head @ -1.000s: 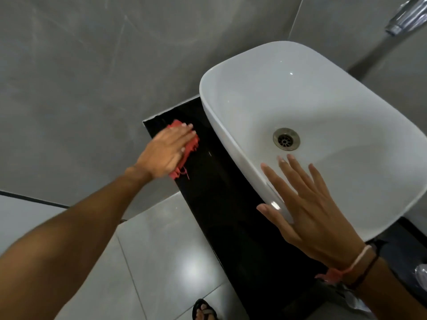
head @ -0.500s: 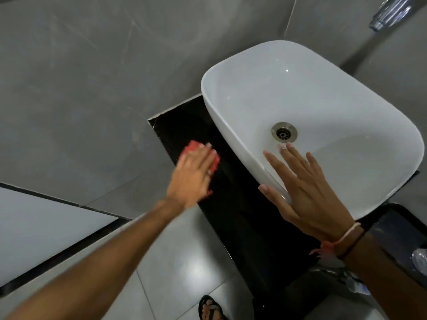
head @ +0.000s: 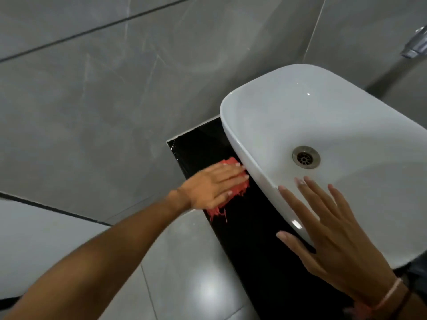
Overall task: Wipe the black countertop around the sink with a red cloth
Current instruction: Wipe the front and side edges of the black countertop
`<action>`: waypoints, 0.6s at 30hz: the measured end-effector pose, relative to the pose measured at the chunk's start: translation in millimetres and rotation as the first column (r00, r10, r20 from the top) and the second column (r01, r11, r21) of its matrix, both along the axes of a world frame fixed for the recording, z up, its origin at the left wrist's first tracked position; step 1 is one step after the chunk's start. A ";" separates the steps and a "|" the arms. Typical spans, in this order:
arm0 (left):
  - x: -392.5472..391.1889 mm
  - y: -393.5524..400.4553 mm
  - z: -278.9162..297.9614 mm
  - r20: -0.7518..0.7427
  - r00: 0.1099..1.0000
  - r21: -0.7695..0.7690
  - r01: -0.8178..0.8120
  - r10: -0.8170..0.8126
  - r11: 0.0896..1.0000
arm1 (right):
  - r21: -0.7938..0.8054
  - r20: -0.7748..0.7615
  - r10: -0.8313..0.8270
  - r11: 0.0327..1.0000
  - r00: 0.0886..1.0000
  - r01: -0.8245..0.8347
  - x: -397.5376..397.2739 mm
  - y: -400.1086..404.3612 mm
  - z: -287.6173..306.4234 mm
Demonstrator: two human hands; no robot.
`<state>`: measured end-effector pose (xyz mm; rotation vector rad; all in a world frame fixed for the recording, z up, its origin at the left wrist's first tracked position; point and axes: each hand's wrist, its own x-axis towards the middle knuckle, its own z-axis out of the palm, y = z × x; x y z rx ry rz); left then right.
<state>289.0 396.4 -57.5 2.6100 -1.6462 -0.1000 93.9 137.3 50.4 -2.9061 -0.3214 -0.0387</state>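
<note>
We look down at a grey tiled wall (head: 115,100) filling most of the view, its dark grout lines running at a slant. Below it lies a pale glossy floor (head: 184,273) with a bright glare spot. Next in size is the white sink (head: 369,204), an oblong basin sitting on top of the counter (head: 249,250), a black strip that runs from the wall corner toward us along the sink's left side. Our left arm reaches across the floor to that strip. Our right hand (head: 332,234) lies flat with its fingers spread over the sink's near rim, the thumb hanging below the rim against the black surface; its grip is released and holds nothing. At that wrist we see thin bands (head: 390,294), one pale and one dark. Our left hand (head: 212,185) presses palm down on the cloth (head: 233,192), fingers straight and together, fingertips just beside the sink's wall; the grip is flat and unclenched, pinning the cloth rather than grasping it. The cloth is red and frayed, lying on the counter near its far end, poking out beyond the fingers and trailing loose threads below the palm at the counter's outer edge. A metal drain (head: 306,157) sits in the basin floor. A chrome tap (head: 416,46) shows at the top right edge, partly cut off.
</note>
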 end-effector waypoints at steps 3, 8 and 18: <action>58.4 3.2 8.5 0.000 0.997 0.000 -0.083 0.083 0.997 | 0.027 0.009 -0.016 1.000 1.000 0.016 1.6 -2.8 -1.9; 111.5 29.5 7.2 0.016 0.960 -0.100 -0.276 0.279 0.956 | 0.003 0.087 -0.030 1.000 0.996 0.030 11.9 -4.8 -6.1; 97.2 56.1 -2.9 -0.061 0.889 -0.222 -0.455 0.454 0.862 | 0.026 0.066 -0.093 0.995 0.993 0.092 9.0 -6.4 -10.1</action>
